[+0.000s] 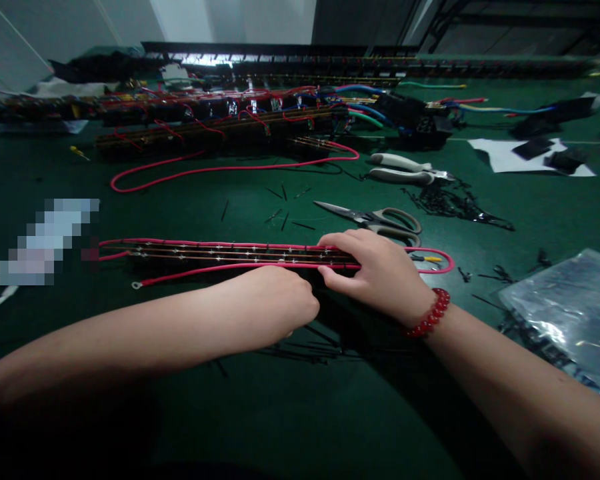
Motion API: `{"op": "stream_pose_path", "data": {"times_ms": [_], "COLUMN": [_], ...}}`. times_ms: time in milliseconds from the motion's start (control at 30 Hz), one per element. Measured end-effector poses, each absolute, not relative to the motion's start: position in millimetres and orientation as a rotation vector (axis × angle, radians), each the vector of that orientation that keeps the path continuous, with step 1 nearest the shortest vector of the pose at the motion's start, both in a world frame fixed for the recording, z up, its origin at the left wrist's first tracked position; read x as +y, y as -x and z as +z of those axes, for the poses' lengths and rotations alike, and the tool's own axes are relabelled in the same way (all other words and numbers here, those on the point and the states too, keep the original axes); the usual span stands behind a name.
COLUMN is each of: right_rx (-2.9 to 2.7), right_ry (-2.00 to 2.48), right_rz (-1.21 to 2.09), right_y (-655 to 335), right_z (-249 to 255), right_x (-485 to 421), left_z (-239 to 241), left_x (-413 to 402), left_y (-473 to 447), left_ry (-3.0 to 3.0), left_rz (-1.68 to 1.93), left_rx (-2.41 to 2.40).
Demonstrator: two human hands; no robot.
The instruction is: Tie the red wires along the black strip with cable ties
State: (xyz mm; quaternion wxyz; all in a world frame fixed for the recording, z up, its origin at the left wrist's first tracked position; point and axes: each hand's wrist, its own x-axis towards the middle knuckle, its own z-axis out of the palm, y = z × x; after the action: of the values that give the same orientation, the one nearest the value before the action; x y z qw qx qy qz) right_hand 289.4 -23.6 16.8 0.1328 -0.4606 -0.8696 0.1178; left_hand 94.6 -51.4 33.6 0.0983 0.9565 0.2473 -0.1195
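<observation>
A long narrow dark assembly point(205, 255) with copper-coloured rods and silvery joints lies across the table in front of me. A thick red cable point(200, 269) runs along it, looping at the right end and ending in a ring terminal point(137, 285) at the left. My right hand point(375, 263) is closed around the assembly's right part, thumb on the near side and fingers over the far side. Just in front of the assembly, my left hand point(277, 303) is curled shut above loose black cable ties point(320, 347). Its fingertips are turned down and hidden, so anything in them cannot be made out.
Beyond the assembly lie scissors point(375, 219), grey-handled cutters point(410, 170) and black scraps point(445, 203). Several similar wired assemblies point(220, 120) stretch along the back. A clear plastic bag point(570, 313) lies at the right, and a blurred-out pale object point(50, 243) at the left.
</observation>
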Motion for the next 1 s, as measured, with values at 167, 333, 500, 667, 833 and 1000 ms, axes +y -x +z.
{"op": "stream_pose_path", "data": {"times_ms": [167, 333, 500, 667, 833, 1000], "right_rx": [-2.524, -2.520, -2.517, -2.521, -2.523, -2.517], "right_ry": [1.332, 1.329, 1.322, 1.325, 1.323, 1.320], "right_rz": [0.348, 0.348, 0.349, 0.347, 0.332, 0.335], "right_y": [-288.8, -288.6, -289.2, -289.0, -289.8, -289.7], "right_z": [16.6, 15.6, 16.3, 15.9, 15.4, 15.8], "right_x": [-23.7, -23.5, -23.8, -23.1, -23.1, -23.1], "left_z": [35.9, 37.2, 32.7, 28.2, 29.0, 31.6], "left_x": [-50.6, -50.3, -51.8, -51.8, -52.1, -51.8], "left_y": [-96.6, -102.1, -102.3, -97.4, -94.9, -95.1], "left_ry": [-2.839, -2.841, -2.860, -2.885, -2.903, -2.864], "left_rz": [-0.271, -0.180, -0.192, -0.213, -0.258, -0.307], "left_rx": [0.719, 0.587, 0.604, 0.729, 0.755, 0.771]}}
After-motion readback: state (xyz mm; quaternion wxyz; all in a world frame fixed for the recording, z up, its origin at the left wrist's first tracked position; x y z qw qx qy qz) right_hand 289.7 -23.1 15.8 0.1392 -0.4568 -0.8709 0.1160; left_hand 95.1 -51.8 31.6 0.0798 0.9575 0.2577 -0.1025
